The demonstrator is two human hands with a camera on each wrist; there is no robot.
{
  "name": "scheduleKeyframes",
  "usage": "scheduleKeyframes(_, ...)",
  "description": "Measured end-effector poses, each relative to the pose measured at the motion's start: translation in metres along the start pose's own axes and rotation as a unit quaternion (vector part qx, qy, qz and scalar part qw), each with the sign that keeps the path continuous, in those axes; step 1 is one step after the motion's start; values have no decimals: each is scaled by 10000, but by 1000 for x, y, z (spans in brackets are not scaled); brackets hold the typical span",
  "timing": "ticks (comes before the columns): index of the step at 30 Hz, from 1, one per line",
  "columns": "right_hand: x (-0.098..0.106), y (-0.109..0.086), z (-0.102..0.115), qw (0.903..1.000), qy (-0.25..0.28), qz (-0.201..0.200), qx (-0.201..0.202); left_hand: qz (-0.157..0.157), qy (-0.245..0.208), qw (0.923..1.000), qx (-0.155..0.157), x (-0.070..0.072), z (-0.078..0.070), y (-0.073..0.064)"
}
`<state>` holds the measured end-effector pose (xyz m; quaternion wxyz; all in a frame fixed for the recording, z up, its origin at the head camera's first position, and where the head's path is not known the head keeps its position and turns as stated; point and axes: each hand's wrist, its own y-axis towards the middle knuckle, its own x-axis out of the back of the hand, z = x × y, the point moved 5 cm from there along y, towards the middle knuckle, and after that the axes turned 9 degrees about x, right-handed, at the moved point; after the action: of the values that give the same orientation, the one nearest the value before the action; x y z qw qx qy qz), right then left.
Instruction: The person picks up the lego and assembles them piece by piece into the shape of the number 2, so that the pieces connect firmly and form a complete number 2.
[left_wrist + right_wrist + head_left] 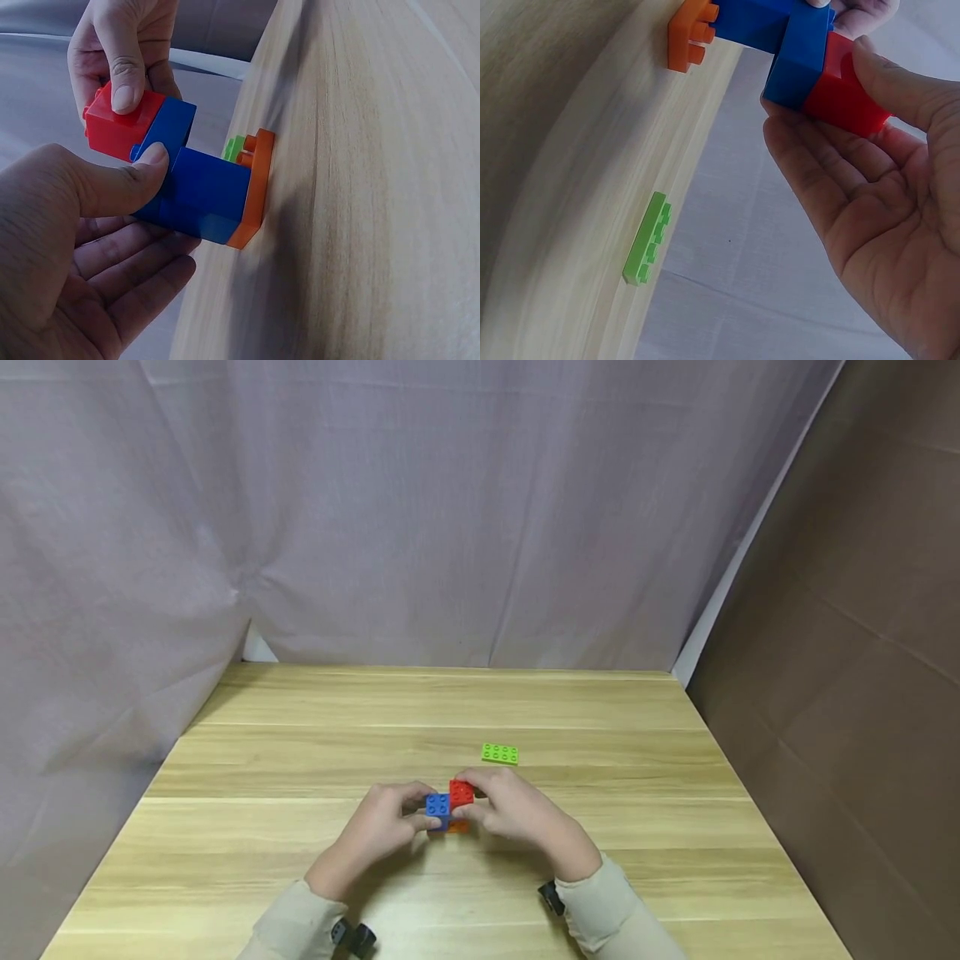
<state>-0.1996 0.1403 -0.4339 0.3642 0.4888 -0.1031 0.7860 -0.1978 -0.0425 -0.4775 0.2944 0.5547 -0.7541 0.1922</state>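
Note:
Toy building bricks stand joined in a small stack between the two hands. At its foot is a flat orange brick (260, 176) on the table. Above it comes a blue brick (210, 187), then another blue brick (180, 124) that juts out sideways. A red brick (844, 94) sits on the jutting end. My left hand (382, 818) pinches the blue part from the left, thumb against its near face. With thumb and fingers, my right hand (513, 806) grips the red brick from the right. The orange brick's studs show on the overhung side.
A flat light green brick (499, 753) lies on the wooden table (600, 727), beyond the right hand. Grey cloth (420, 527) hangs behind the table and a brown panel (840, 635) stands along its right side.

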Motion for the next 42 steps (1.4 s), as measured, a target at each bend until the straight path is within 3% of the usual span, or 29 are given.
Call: scheduleKeyframes(42,-3,-3,-1,9991,291,-252,165,-5,-71,9999,103,-2,2,-1)
